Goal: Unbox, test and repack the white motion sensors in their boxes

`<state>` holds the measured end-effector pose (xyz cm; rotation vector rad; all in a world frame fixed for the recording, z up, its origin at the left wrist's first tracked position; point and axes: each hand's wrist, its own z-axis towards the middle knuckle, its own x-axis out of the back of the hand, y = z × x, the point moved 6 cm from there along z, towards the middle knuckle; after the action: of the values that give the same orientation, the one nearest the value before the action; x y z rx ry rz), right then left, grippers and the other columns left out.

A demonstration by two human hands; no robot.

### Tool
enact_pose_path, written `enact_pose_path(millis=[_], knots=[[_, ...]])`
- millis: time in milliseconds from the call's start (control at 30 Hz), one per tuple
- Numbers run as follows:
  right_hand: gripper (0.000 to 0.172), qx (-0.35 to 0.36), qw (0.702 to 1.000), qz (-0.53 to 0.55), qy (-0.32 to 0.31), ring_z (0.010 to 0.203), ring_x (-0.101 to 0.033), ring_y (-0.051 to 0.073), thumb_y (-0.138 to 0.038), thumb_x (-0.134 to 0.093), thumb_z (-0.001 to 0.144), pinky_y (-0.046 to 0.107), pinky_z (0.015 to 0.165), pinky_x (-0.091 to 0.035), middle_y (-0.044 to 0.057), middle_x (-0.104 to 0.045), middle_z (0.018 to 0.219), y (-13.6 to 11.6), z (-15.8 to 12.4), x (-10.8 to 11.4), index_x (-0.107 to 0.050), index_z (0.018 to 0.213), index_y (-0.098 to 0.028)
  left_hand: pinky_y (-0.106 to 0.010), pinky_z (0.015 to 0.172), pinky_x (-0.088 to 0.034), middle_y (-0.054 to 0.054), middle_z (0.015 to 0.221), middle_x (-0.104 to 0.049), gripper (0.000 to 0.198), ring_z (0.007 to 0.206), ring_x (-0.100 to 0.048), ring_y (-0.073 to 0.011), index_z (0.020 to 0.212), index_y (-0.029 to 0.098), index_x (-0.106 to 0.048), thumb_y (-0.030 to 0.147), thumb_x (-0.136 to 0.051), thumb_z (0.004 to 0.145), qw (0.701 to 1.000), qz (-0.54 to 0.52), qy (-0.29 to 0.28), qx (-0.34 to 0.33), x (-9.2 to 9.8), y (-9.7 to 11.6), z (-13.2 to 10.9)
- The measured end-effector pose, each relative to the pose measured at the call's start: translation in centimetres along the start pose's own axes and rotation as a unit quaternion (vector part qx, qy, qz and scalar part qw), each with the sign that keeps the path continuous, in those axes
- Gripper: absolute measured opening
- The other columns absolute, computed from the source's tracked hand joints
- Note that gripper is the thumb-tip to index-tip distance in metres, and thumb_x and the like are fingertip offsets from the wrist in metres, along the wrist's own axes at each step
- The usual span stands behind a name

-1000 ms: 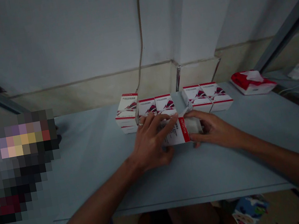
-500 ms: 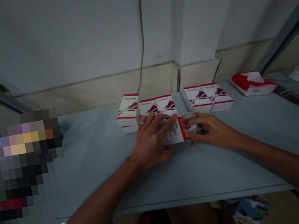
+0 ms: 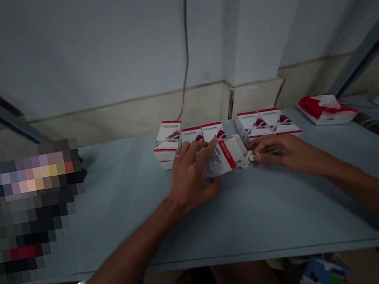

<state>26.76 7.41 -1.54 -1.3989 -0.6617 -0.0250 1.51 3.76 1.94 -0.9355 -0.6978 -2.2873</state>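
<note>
My left hand [image 3: 190, 176] is closed round a small white carton [image 3: 217, 161] with a red band lettered DETECTOR, lying on its side and slightly tilted. The carton's right end is open, its flap sticking out. At that opening my right hand [image 3: 284, 152] pinches a crumpled whitish piece [image 3: 245, 160], which pokes partly out of the carton; whether it is paper or plastic I cannot tell. Just behind my left hand stand matching cartons, a taller-looking one [image 3: 168, 135] at the left and two more [image 3: 213, 131] beside it, partly covered by my fingers.
Two more cartons [image 3: 254, 123] stand side by side behind my right hand. Farther right lies a white open box with red material [image 3: 326, 108]. A cable [image 3: 187, 44] hangs down the wall behind the blue-grey table [image 3: 121, 173]. A pixelated area covers the left side.
My right hand has drawn back to the right from the carton's open end, and the whitish piece now shows between them. The carton has tilted, its open end higher.
</note>
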Motion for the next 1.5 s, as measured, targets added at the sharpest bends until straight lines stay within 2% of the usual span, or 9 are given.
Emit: enact_pose_path(millis=[133, 400, 633, 800, 967, 1133, 1267, 1367, 1500], knots=[[0.034, -0.021, 0.994, -0.108, 0.007, 0.074, -0.074, 0.023, -0.055, -0.071, 0.09, 0.039, 0.069, -0.063, 0.006, -0.077, 0.087, 0.1, 0.0, -0.5, -0.075, 0.09, -0.021, -0.058, 0.109, -0.047, -0.013, 0.136, -0.064, 0.09, 0.126, -0.055, -0.0349, 0.154, 0.019, -0.051, 0.017, -0.071, 0.066, 1.0, 0.002, 0.011, 0.003, 0.1, 0.0, 0.0], [0.029, 0.002, 0.967, -0.247, 0.066, 0.079, -0.07, 0.022, -0.048, -0.059, 0.093, 0.034, 0.07, -0.051, 0.005, -0.076, 0.086, -0.6, 0.0, 0.3, -0.071, 0.086, -0.023, -0.058, 0.108, -0.048, -0.013, 0.136, -0.063, 0.09, 0.126, -0.055, -0.0353, 0.155, 0.021, -0.05, 0.018, -0.071, 0.067, 1.0, 0.005, 0.009, 0.015, 0.2, 0.2, 0.0], [0.022, 0.02, 0.928, -0.364, 0.076, 0.057, -0.054, 0.016, -0.022, -0.061, 0.078, 0.031, 0.06, -0.034, -0.001, -0.057, 0.059, -0.6, -0.1, 1.0, -0.045, 0.063, -0.024, -0.058, 0.11, -0.048, -0.013, 0.135, -0.063, 0.092, 0.125, -0.055, -0.0346, 0.154, 0.022, -0.05, 0.017, -0.071, 0.065, 1.0, -0.005, 0.012, 0.008, 0.1, 0.4, -0.1], [0.008, 0.033, 0.94, -0.331, 0.077, 0.065, -0.065, 0.02, -0.03, -0.067, 0.085, 0.03, 0.062, -0.042, 0.001, -0.069, 0.071, -0.5, -0.1, 0.2, -0.064, 0.085, -0.023, -0.06, 0.11, -0.048, -0.014, 0.136, -0.063, 0.091, 0.125, -0.055, -0.0358, 0.154, 0.02, -0.051, 0.017, -0.072, 0.065, 1.0, -0.005, 0.0, 0.0, -0.1, 0.4, -0.1], [0.011, 0.091, 0.924, -0.361, 0.089, 0.081, -0.072, 0.024, -0.026, -0.065, 0.091, 0.037, 0.076, -0.053, 0.008, -0.077, 0.092, -1.2, -0.1, 0.1, -0.074, 0.087, -0.021, -0.057, 0.109, -0.049, -0.015, 0.136, -0.063, 0.088, 0.127, -0.054, -0.0355, 0.152, 0.017, -0.052, 0.018, -0.071, 0.066, 1.0, -0.001, 0.005, -0.011, -0.1, 0.5, -0.2], [0.018, 0.104, 0.915, -0.385, 0.067, 0.086, -0.076, 0.025, -0.017, -0.062, 0.09, 0.041, 0.08, -0.057, 0.005, -0.08, 0.096, -1.0, -0.4, -0.2, -0.079, 0.086, -0.023, -0.058, 0.107, -0.05, -0.015, 0.135, -0.063, 0.09, 0.125, -0.054, -0.0347, 0.153, 0.017, -0.052, 0.018, -0.072, 0.065, 1.0, 0.002, 0.001, -0.017, -0.3, 0.5, -0.2], [0.019, 0.117, 0.911, -0.351, 0.182, 0.083, -0.076, 0.024, -0.02, -0.064, 0.092, 0.042, 0.08, -0.06, 0.005, -0.081, 0.102, -2.8, -1.3, 0.4, -0.081, 0.098, -0.024, -0.058, 0.106, -0.05, -0.014, 0.136, -0.062, 0.09, 0.124, -0.055, -0.0342, 0.154, 0.018, -0.051, 0.019, -0.072, 0.067, 1.0, -0.004, 0.002, -0.019, -0.3, 0.4, -0.2], [0.02, 0.206, 0.905, -0.269, 0.257, 0.104, -0.075, 0.026, -0.024, -0.065, 0.097, 0.045, 0.096, -0.059, 0.007, -0.078, 0.115, -5.4, -2.4, 0.5, -0.082, 0.107, -0.026, -0.059, 0.106, -0.049, -0.015, 0.136, -0.062, 0.089, 0.123, -0.055, -0.0345, 0.154, 0.019, -0.05, 0.019, -0.072, 0.068, 1.0, -0.007, 0.001, -0.027, -0.3, 0.5, -0.2], [0.021, 0.234, 0.932, -0.203, 0.186, 0.124, -0.067, 0.027, -0.03, -0.072, 0.095, 0.051, 0.109, -0.055, 0.007, -0.07, 0.131, -5.5, -2.1, -0.8, -0.083, 0.113, -0.033, -0.055, 0.102, -0.051, -0.014, 0.135, -0.062, 0.09, 0.122, -0.054, -0.0337, 0.155, 0.019, -0.048, 0.019, -0.071, 0.068, 0.998, -0.013, -0.009, -0.06, -0.3, 1.2, -0.3]])
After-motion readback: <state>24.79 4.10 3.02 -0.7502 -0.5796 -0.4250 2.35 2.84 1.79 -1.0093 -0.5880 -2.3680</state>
